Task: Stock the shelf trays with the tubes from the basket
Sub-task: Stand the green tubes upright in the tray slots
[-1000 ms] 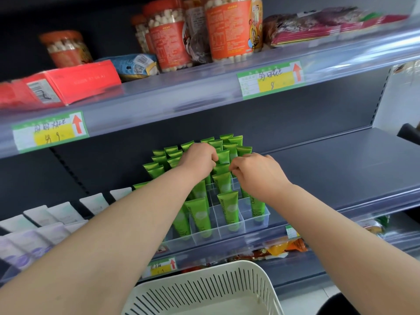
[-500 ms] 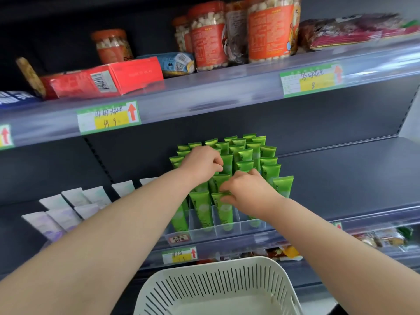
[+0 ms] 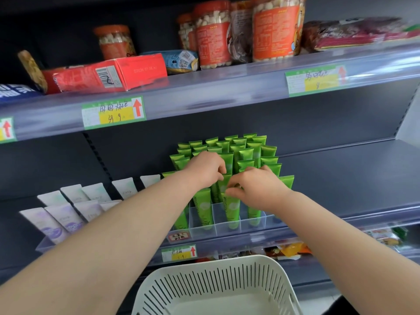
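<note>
left hand (image 3: 204, 169) has its fingers curled round the crimped top of a second-row tube (image 3: 221, 185), and the right hand (image 3: 261, 189) is pinching the top of a front-row tube (image 3: 233, 210), so both grips are narrow and holding. both tubes stand cap down in the clear divided tray (image 3: 227, 226) with the rest of the green tubes (image 3: 246, 155). four show in the front row, but the ones behind are packed tight and partly under the hands, so can't give a total. about nine pale tubes (image 3: 62, 214) lean in one more tray to the left. one white slotted basket (image 3: 204, 285) sits right below the arms. up top there's four orange-label jars (image 3: 212, 35) and one red box (image 3: 109, 73). tray front sits just behind the shelf lip (image 3: 329, 223). right of the tray the dark shelf board (image 3: 341, 178) runs on to the side wall, and dark back panel shows between the tube tops and the upper shelf edge (image 3: 216, 96)
</note>
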A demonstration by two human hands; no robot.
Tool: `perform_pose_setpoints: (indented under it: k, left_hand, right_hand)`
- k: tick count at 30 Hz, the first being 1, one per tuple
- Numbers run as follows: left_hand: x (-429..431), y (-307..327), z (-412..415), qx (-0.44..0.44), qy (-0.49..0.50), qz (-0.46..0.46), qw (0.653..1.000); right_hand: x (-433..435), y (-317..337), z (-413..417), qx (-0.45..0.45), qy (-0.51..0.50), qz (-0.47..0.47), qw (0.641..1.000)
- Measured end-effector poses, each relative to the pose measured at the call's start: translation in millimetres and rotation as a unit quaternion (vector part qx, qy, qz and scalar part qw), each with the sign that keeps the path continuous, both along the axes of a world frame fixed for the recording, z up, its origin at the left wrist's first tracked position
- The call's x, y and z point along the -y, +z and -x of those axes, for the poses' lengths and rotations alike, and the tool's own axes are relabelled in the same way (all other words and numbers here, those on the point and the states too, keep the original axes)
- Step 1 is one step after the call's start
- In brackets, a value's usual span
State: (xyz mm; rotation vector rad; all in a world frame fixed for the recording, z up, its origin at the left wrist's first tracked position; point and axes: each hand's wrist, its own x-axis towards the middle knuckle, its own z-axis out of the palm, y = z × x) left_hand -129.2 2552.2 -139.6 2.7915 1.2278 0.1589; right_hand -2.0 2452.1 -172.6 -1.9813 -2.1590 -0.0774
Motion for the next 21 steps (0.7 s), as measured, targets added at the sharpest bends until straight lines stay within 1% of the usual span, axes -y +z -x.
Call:
perform_pose_setpoints:
  k: [8, 11, 13, 15, 16, 19, 21]
  left_hand:
    - [1.1, -5.9, -8.7, -0.006, 0.004, -0.020, 1.000]
    - [-2.1, -3.4, -8.2, -0.009, 0.007, 0.004, 1.000]
    - [-4.7, 2.7, -7.2, 0.024, 0.013, 0.019, 0.999]
    - [-7.7, 9.1, -4.9, 0.063, 0.032, -0.006, 0.997]
    - [-9.9, 11.4, -3.8, 0.068, 0.045, -0.026, 0.996]
    - [-17.1, 11.0, -2.1, 0.014, 0.077, -0.066, 0.995]
    - [-20.4, 6.3, -2.8, -0.015, 0.090, -0.065, 0.994]
  right_hand:
    - [-1.3, 1.9, -13.2, -0.009, -0.051, -0.080, 0.995]
    - [-4.9, 2.3, -13.1, -0.008, -0.058, -0.090, 0.994]
    - [-8.2, 3.7, -13.2, -0.016, -0.061, -0.086, 0.994]
    - [-11.2, 4.8, -12.8, -0.020, -0.060, -0.086, 0.994]
    - [-12.3, 5.1, -12.7, -0.019, -0.061, -0.089, 0.994]
    - [-15.0, 4.8, -14.5, -0.019, -0.063, -0.098, 0.993]
    - [-16.0, 3.7, -16.1, -0.024, -0.064, -0.100, 0.993]
